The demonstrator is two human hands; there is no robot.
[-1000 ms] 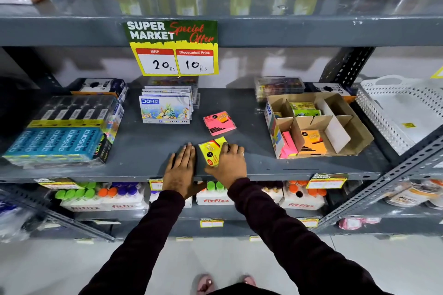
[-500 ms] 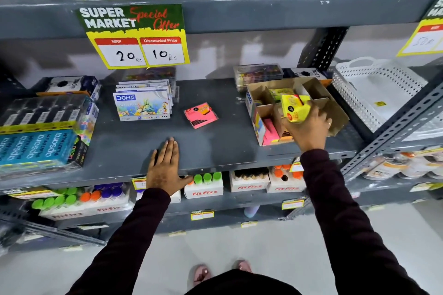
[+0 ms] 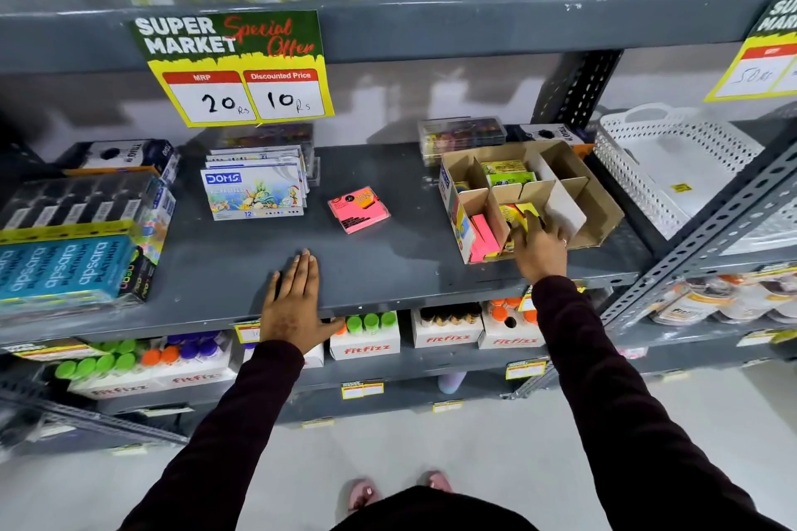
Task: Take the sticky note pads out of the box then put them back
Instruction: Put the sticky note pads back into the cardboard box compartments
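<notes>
A brown cardboard box (image 3: 601, 207) with dividers stands on the grey shelf at the right. My right hand (image 3: 539, 248) reaches into its front middle compartment, fingers on a yellow sticky note pad (image 3: 519, 211) set down inside. Pink pads (image 3: 481, 235) stand in the front left compartment, green pads (image 3: 506, 172) in a rear one. One pink sticky note pad (image 3: 358, 209) lies loose on the shelf, left of the box. My left hand (image 3: 295, 297) rests flat on the shelf's front edge, fingers together, holding nothing.
DOMS pastel boxes (image 3: 254, 192) stand left of the loose pad, apsara boxes (image 3: 64, 267) at the far left. A white perforated basket (image 3: 673, 168) sits right of the box beyond a slotted upright. A price sign (image 3: 241, 69) hangs from the upper shelf. Fitfizz boxes (image 3: 366, 336) fill the shelf below.
My right hand picked the yellow pad off the shelf near my left hand, carried it right and lowered it into the box. My left hand has stayed flat on the shelf edge.
</notes>
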